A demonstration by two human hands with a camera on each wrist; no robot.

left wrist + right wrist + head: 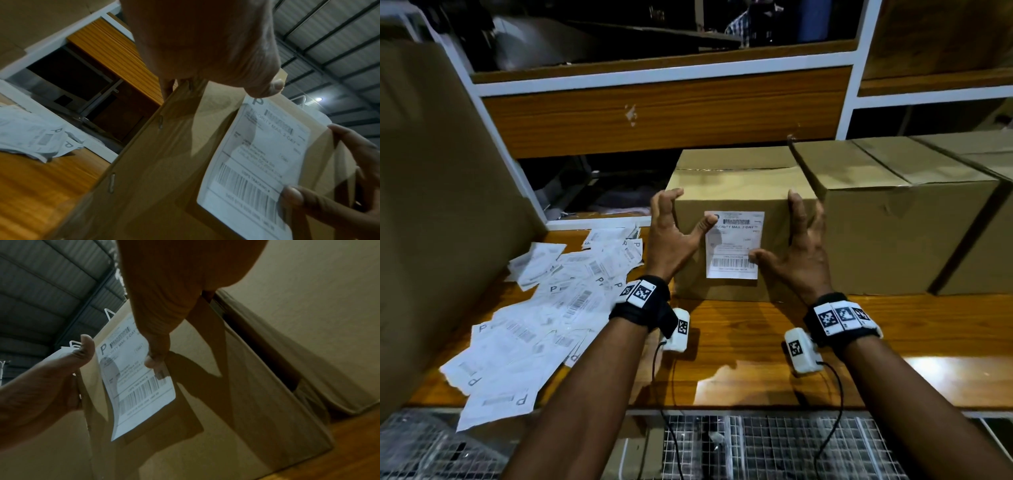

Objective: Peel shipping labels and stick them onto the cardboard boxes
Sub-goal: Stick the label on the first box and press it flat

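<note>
A brown cardboard box (736, 185) stands on the wooden table, with a white shipping label (734, 245) flat on its near face. My left hand (685, 216) curls its fingers round the box's left edge. Its thumb (265, 87) presses the label's top left corner. My right hand (784, 236) wraps its fingers round the box's right edge, in the gap beside the neighbouring box. That hand's thumb (156, 360) presses the label's lower right part, by the barcode. In the wrist views the label (263, 155) lies smooth on the card.
A loose pile of label sheets (544, 301) covers the table's left side. More cardboard boxes (893, 212) stand close against the held box on the right. A big cardboard sheet (441, 205) leans at the left. A wooden shelf (664, 113) overhangs behind; wire mesh (756, 445) lies below the table's edge.
</note>
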